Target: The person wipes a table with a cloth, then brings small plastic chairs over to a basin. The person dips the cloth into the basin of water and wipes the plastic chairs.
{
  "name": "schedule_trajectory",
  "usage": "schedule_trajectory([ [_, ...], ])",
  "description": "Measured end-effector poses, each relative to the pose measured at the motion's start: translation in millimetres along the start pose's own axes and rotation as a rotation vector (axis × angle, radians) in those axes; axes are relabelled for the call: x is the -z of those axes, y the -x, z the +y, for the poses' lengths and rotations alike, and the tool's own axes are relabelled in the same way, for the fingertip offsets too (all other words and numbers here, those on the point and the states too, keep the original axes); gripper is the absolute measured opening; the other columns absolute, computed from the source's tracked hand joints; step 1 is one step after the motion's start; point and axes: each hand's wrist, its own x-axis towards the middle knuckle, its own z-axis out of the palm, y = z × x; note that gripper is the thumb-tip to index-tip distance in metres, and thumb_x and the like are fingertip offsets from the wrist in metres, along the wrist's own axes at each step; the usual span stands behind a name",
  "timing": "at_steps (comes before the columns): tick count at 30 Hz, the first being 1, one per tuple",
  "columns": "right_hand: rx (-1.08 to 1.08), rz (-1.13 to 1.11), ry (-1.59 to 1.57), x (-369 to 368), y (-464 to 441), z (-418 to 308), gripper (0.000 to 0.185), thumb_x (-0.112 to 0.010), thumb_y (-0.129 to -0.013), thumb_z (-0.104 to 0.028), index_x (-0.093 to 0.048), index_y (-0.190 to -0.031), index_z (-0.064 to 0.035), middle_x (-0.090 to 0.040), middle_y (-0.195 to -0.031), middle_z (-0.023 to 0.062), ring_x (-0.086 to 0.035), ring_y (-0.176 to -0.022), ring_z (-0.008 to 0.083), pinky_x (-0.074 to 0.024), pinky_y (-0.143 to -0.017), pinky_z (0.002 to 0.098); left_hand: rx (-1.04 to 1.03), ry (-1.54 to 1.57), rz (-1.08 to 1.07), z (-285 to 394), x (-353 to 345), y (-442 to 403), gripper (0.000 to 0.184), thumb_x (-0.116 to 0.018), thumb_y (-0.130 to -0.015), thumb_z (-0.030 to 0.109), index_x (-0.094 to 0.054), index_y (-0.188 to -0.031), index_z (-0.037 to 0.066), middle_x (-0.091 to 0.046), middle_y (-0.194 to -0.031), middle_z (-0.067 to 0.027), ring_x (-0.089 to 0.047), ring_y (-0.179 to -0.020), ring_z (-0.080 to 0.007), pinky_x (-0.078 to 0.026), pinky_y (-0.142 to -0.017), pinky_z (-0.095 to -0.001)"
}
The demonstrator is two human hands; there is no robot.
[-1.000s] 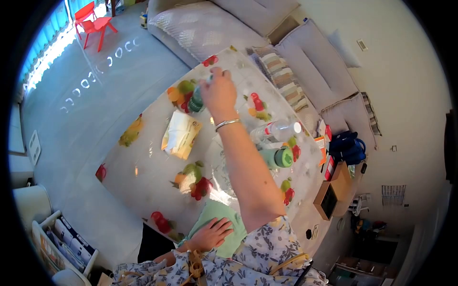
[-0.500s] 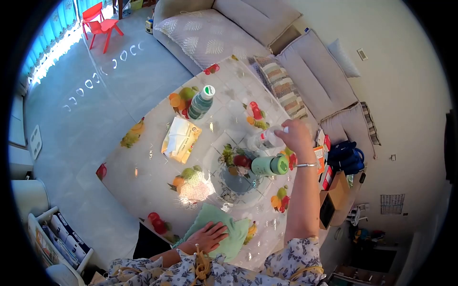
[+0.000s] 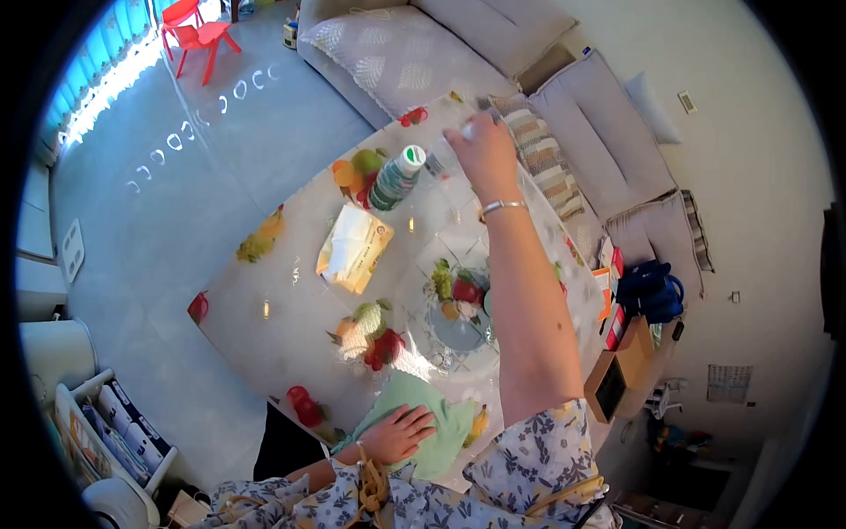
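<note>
Two hands work over the worktop [image 3: 256,339]. The right hand [image 3: 486,160] reaches to its far corner, fingers closed about the top of a clear bottle [image 3: 442,161], just beside the green bottle [image 3: 396,181]. The left hand [image 3: 399,434] lies near the person, fingers flat and a little parted on the cloth [image 3: 449,436], pressing rather than gripping. The tissues [image 3: 355,249] sit nearer than the green bottle, apart from both hands.

The step in hand looks like placing the clear bottle at that corner. The next move, I judge, calls for getting its base steady before the fingers loosen, without knocking the green bottle.

The clear bottle is blurred and see-through, its top covered by the fingers; whether its base touches the worktop I cannot tell. The right forearm [image 3: 535,309] hides a strip of the worktop; a green sliver [image 3: 487,302] shows at its edge, too little to identify.
</note>
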Motion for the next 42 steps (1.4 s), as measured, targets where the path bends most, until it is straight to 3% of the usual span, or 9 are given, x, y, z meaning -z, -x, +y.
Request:
schedule_trajectory([
  [5, 0.083, 0.008, -0.064, 17.7, 14.5, 27.8, 0.076, -0.077, -0.075, -0.05, -0.055, -0.129, -0.0016, -0.063, -0.116, 0.0232, -0.064, -0.104, 0.0363, -0.0504, -0.09, 0.0426, -0.011, 0.059, -0.005, -1.5, -3.3, 0.1, 0.054, -0.051, -0.093, 0.034, -0.045, -0.142, 0.011, -0.033, -0.153, -0.0079, -0.024, -0.144, -0.0263, -0.014, -0.117, -0.0469],
  [7, -0.105, -0.469, -0.161, 57.4, 41.1, 55.6, 0.091, -0.079, -0.069, -0.054, -0.046, -0.141, -0.0083, -0.056, -0.128, 0.0232, -0.059, -0.112, 0.0361, -0.0484, -0.093, 0.0437, -0.003, 0.046, -0.01, -0.5, -5.7, 0.5, 0.055, -0.05, -0.095, 0.035, -0.043, -0.143, 0.011, -0.031, -0.155, -0.0078, -0.022, -0.146, -0.026, -0.014, -0.117, -0.0465],
  [9, 0.003, -0.48, 0.209, 68.8, 94.4, 100.0, 0.088, -0.079, -0.07, -0.051, -0.048, -0.139, -0.0079, -0.058, -0.126, 0.0233, -0.056, -0.119, 0.0354, -0.0451, -0.1, 0.042, 0.005, 0.03, -0.009, 1.3, -5.8, 0.4, 0.053, -0.05, -0.095, 0.035, -0.043, -0.143, 0.013, -0.032, -0.154, -0.0071, -0.023, -0.145, -0.0252, -0.014, -0.117, -0.0463],
  [11, -0.117, -0.57, 0.484, 80.3, 145.6, 120.3, 0.09, -0.082, -0.066, -0.049, -0.047, -0.141, -0.0119, -0.057, -0.126, 0.0228, -0.05, -0.124, 0.0389, -0.0433, -0.102, 0.0439, 0.014, 0.005, -0.016, 2.2, -6.4, -0.3, 0.051, -0.05, -0.096, 0.035, -0.044, -0.143, 0.016, -0.032, -0.154, -0.0064, -0.024, -0.145, -0.0244, -0.015, -0.118, -0.0461],
  [14, -0.384, -0.562, 0.143, 84.1, 180.8, 141.9, 0.087, -0.084, -0.063, -0.04, -0.048, -0.137, -0.0117, -0.055, -0.126, 0.0227, -0.048, -0.124, 0.0425, -0.0442, -0.099, 0.0461, 0.021, -0.016, -0.028, 2.4, -10.1, 0.3, 0.052, -0.048, -0.096, 0.036, -0.042, -0.144, 0.016, -0.032, -0.155, -0.0059, -0.023, -0.145, -0.0238, -0.014, -0.118, -0.0464],
  [20, -0.306, -0.428, 0.2, 74.7, 193.2, 144.9, 0.073, -0.077, -0.063, -0.023, -0.048, -0.13, -0.0141, -0.061, -0.106, 0.0205, -0.064, -0.097, 0.0361, -0.0522, -0.085, 0.0419, 0.009, -0.053, -0.097, 3.2, -7.6, -1.2, 0.056, -0.047, -0.097, 0.038, -0.038, -0.147, 0.014, -0.029, -0.156, -0.0059, -0.019, -0.147, -0.0249, -0.012, -0.119, -0.0457],
  [31, -0.049, -0.332, 0.026, 8.1, 95.8, 22.6, 0.074, -0.079, -0.063, -0.03, -0.048, -0.128, -0.0126, -0.065, -0.103, 0.0191, -0.064, -0.099, 0.036, -0.051, -0.084, 0.0419, 0.014, 0.029, 0.001, 0.2, -2.7, 2.0, 0.051, -0.052, -0.094, 0.032, -0.046, -0.141, 0.015, -0.035, -0.152, -0.0059, -0.023, -0.144, -0.0232, -0.015, -0.117, -0.0449],
  [35, -0.094, -0.396, 0.059, -12.4, 78.0, -12.7, 0.071, -0.078, -0.064, -0.031, -0.049, -0.125, -0.0121, -0.064, -0.103, 0.0182, -0.064, -0.099, 0.0347, -0.051, -0.085, 0.0425, -0.008, 0.03, 0.002, -2.1, -2.1, 2.4, 0.053, -0.052, -0.094, 0.033, -0.044, -0.141, 0.01, -0.031, -0.154, -0.0079, -0.022, -0.145, -0.0255, -0.015, -0.118, -0.0453],
  [42, -0.16, -0.177, -0.027, -39.3, 90.1, -19.2, 0.073, -0.077, -0.068, -0.045, -0.048, -0.126, -0.0105, -0.057, -0.116, 0.0205, -0.059, -0.105, 0.0367, -0.049, -0.088, 0.0456, -0.018, 0.022, 0.034, -1.5, 1.5, 0.6, 0.052, -0.052, -0.093, 0.033, -0.048, -0.139, 0.009, -0.036, -0.151, -0.009, -0.028, -0.142, -0.0266, -0.018, -0.116, -0.0456],
])
